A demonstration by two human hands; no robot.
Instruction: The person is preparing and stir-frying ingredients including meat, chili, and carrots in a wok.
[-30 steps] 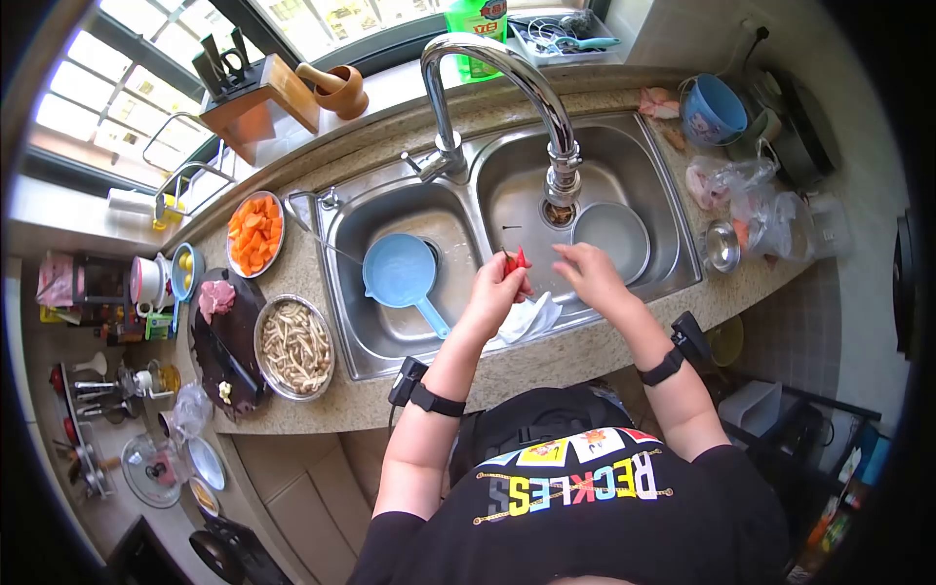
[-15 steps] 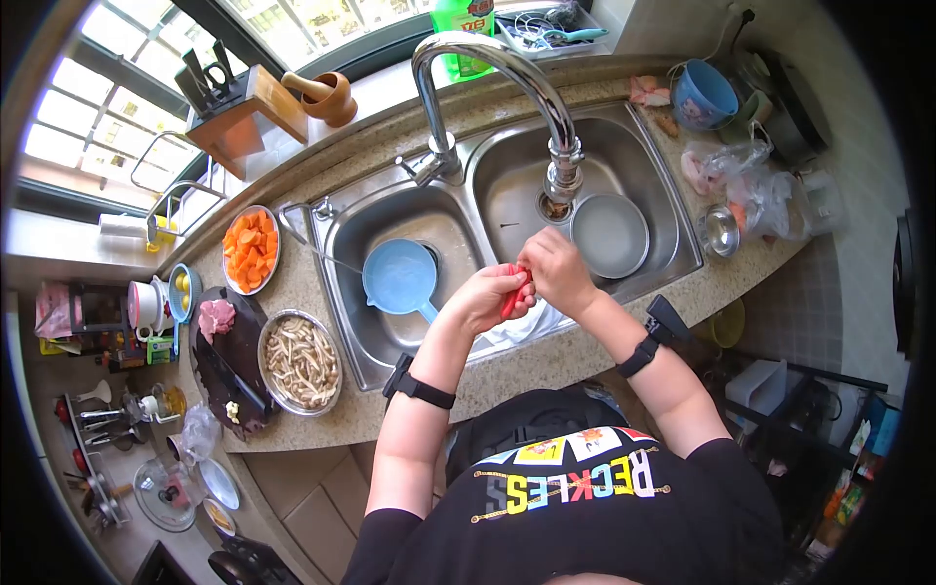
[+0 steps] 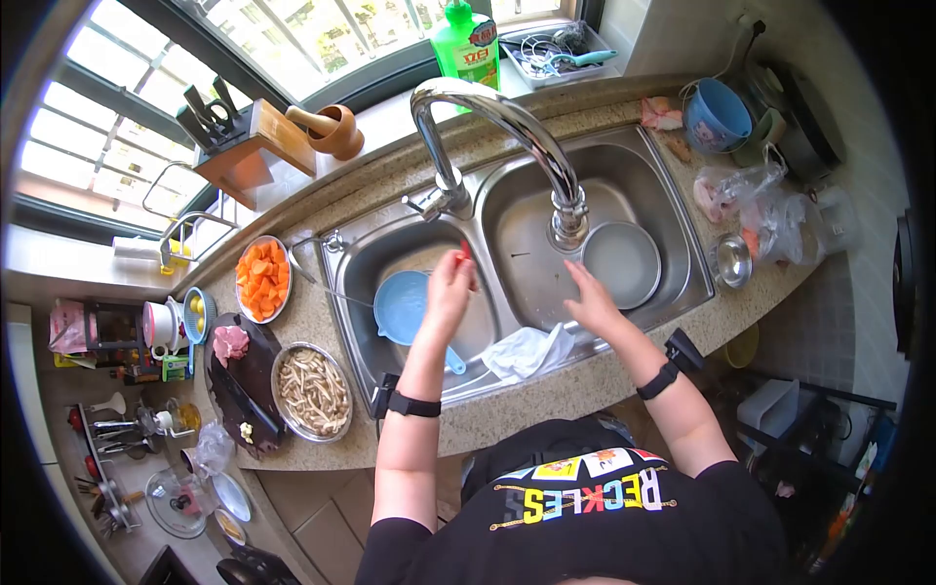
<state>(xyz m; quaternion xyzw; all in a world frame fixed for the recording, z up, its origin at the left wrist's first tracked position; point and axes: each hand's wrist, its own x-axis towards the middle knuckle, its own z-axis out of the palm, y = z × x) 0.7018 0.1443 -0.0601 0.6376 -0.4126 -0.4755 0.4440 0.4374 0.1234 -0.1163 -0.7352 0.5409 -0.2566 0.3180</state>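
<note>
My left hand [image 3: 450, 294] is closed over the divide between the two sink bowls, gripping a red chili pepper [image 3: 465, 250]. Only a bit of the pepper sticks out past the fingers. Over the right bowl, my right hand [image 3: 591, 300] holds nothing, its fingers stretched apart. Beside it a round grey pan [image 3: 624, 263] lies in the right bowl [image 3: 522, 283], partly under the faucet [image 3: 565, 214]. Close to my left wrist, a light blue ladle [image 3: 398, 306] rests in the left bowl. A white cloth [image 3: 531, 353] drapes over the sink's front edge between my forearms.
Left of the sink are a plate of cut carrots [image 3: 263, 280], a bowl of mushrooms [image 3: 312, 392], and a dark chopping board [image 3: 230, 385] with raw meat [image 3: 230, 344] and a knife. Plastic bags [image 3: 775, 219] and a metal bowl [image 3: 732, 261] sit at right. Green detergent [image 3: 466, 54] stands behind.
My hands have parted. The left moved up and left with the red chili pepper; the right moved right and down and opened. More of the white cloth shows.
</note>
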